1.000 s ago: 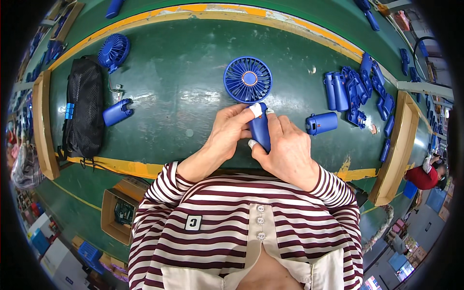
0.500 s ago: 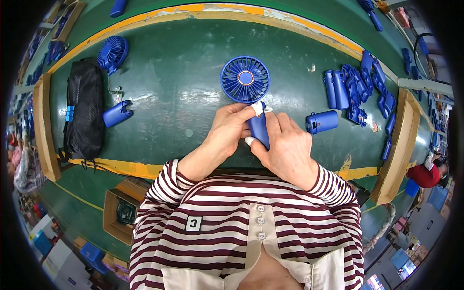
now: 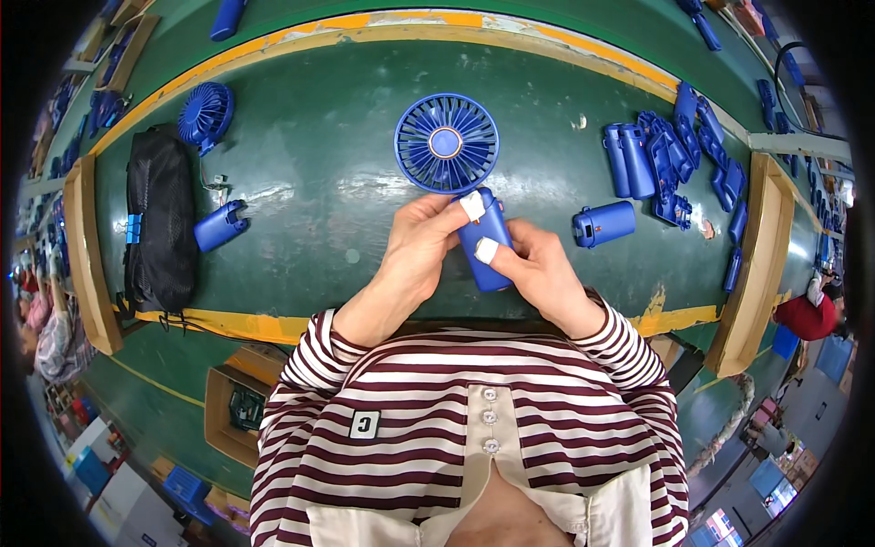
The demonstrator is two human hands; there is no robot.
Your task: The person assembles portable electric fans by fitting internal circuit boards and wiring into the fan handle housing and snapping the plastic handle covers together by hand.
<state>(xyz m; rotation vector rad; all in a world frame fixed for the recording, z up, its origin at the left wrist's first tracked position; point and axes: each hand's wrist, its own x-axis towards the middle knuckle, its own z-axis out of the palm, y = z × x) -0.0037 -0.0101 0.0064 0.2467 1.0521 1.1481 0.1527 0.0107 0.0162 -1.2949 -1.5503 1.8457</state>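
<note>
A blue handheld fan (image 3: 487,244) is held between both hands, its round grille head (image 3: 447,143) pointing to the far side of the table. My left hand (image 3: 421,239) grips it at the neck, with a white-wrapped thumb across the top of the handle. Lower down, my right hand (image 3: 538,264) is closed around the handle, its white-wrapped thumb pressed on the front. The fingers behind the handle are mostly hidden. Just right of my right hand, a blue handle shell (image 3: 604,224) lies on the green table.
Several blue shell parts (image 3: 674,164) are piled at the right, beside a cardboard tray edge (image 3: 755,264). On the left lie a black mesh bag (image 3: 162,219), another fan head (image 3: 205,114) with loose wires and an open handle piece (image 3: 221,226). A cardboard box (image 3: 232,410) stands below.
The fan has shifted slightly left and its head looks larger. My right hand has gone from fingers over the handle's top to a grip around its side, with the thumb on the front.
</note>
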